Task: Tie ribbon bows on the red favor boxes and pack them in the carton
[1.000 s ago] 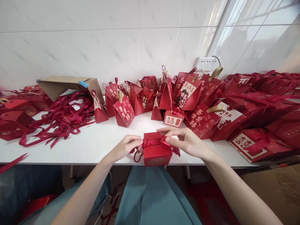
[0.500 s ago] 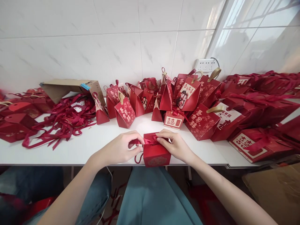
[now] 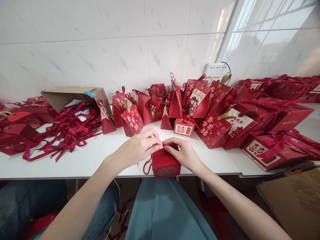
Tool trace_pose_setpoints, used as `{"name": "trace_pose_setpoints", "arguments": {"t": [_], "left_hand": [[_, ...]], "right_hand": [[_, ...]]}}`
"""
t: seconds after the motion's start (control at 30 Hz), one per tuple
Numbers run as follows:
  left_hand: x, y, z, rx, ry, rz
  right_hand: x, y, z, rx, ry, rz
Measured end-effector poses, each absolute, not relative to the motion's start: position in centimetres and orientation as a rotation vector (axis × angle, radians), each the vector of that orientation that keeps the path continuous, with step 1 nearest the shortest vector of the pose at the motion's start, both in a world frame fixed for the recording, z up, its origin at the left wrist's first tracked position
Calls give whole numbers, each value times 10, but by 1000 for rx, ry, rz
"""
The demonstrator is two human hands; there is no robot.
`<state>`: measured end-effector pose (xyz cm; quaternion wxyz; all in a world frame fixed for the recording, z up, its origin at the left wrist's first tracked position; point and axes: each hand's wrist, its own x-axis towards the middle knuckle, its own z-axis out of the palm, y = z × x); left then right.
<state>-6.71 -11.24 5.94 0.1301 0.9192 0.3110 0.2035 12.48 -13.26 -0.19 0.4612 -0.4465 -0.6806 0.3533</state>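
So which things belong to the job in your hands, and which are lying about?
In use:
small red cardboard box
shiny red ribbon, pinched in left grip and right grip

Seemingly lying about:
brown cardboard carton, lower right
white rectangular power strip by the wall

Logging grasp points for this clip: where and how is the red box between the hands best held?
Probably by its lower left and right sides, one hand from each: the red box is squarish, at the near edge of the table, with left hand and right hand meeting over its top. Keep clear of the cord loop at its left.
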Motion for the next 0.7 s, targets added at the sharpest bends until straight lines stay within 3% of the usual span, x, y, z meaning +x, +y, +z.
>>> {"name": "trace_pose_setpoints", "arguments": {"t": [0.27,0.53,0.7], "left_hand": [[-53,-107,70,2666,886,558],[-70,-113,74,2766,1400,228],[-67,-110,77,2866,1123,359]], "right_hand": [[126,-132,0,-1071,-1715,855],[125,-134,-4,-1085,-1664,827],[124,-134,-4,-1078,-1657,847]]}}
